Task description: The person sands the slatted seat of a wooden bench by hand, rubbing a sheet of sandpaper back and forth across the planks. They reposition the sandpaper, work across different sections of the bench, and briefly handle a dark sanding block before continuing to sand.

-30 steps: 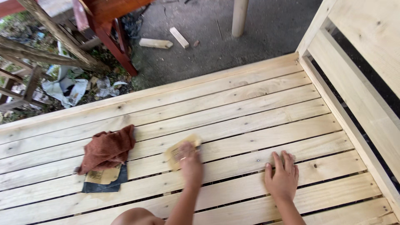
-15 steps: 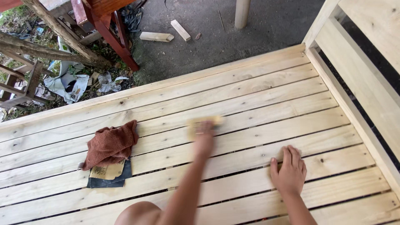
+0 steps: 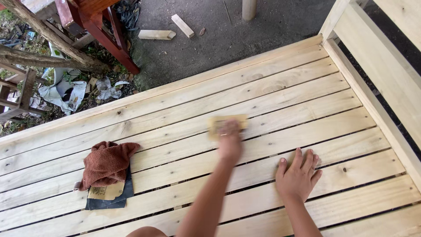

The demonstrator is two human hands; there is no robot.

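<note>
Since half a second ago, sandpaper (image 3: 226, 125) is pushed farther right along the slats (image 3: 280, 94), pressed flat under left hand (image 3: 230, 142). Thin, floppy, best pinned mid-sheet. Right hand (image 3: 298, 175) is spread open.

We see the left hand (image 3: 230, 142), blurred, pressing a tan sheet of sandpaper (image 3: 226, 125) onto a pale slatted wooden surface (image 3: 280, 83); the right hand (image 3: 298, 175) lies flat with fingers spread on a nearer slat; a reddish-brown rag (image 3: 106, 162) rests atop spare sandpaper sheets (image 3: 107, 195), well apart to the left.
</note>
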